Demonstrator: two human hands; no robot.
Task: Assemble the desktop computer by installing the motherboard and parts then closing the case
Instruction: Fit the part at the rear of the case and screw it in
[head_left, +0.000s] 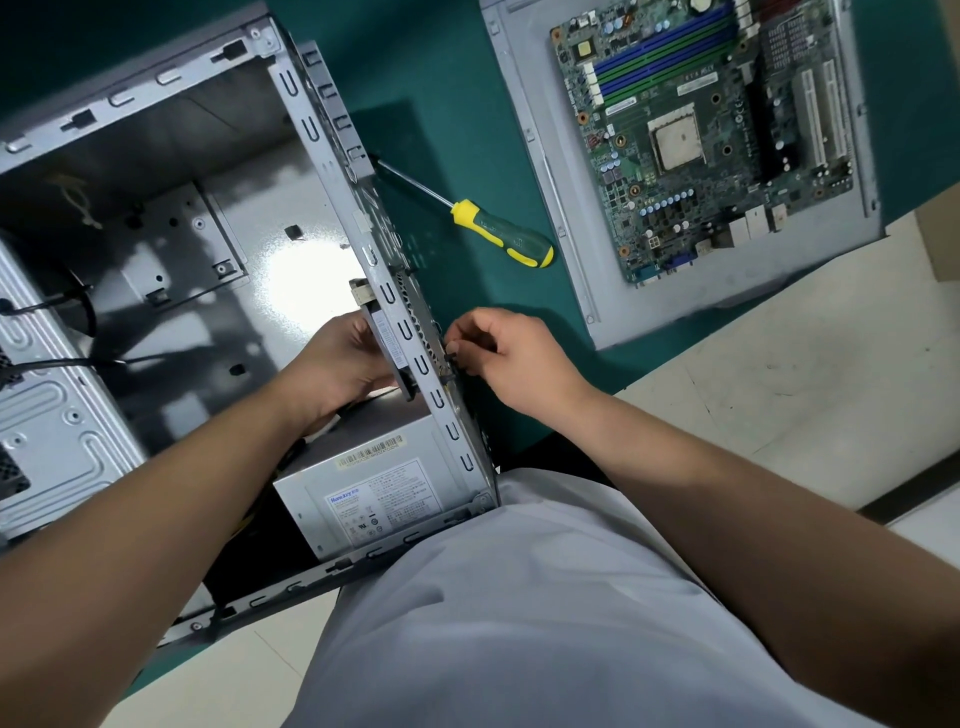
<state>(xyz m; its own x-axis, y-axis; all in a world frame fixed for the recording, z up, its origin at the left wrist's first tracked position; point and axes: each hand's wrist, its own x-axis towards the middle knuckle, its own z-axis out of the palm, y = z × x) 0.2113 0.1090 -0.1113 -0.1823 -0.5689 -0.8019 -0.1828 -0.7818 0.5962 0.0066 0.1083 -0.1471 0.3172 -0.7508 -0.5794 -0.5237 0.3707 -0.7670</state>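
An open grey computer case (171, 249) lies on its side on the green table. Inside it, my left hand (337, 364) grips a flat grey part (387, 348) and holds it against the inner side of the case's rear wall (415, 332). Outside that wall, my right hand (511, 353) pinches a small dark screw (451, 358) at a hole in the wall. A grey power supply (379, 493) sits in the near corner of the case. The green motherboard (711, 130) rests on a grey side panel (524, 104) at the upper right.
A yellow and green screwdriver (498, 234) lies on the green table (467, 93) between the case and the side panel. Black cables (62, 306) run along the case's left side. The table's near edge meets a pale floor (779, 374) at the right.
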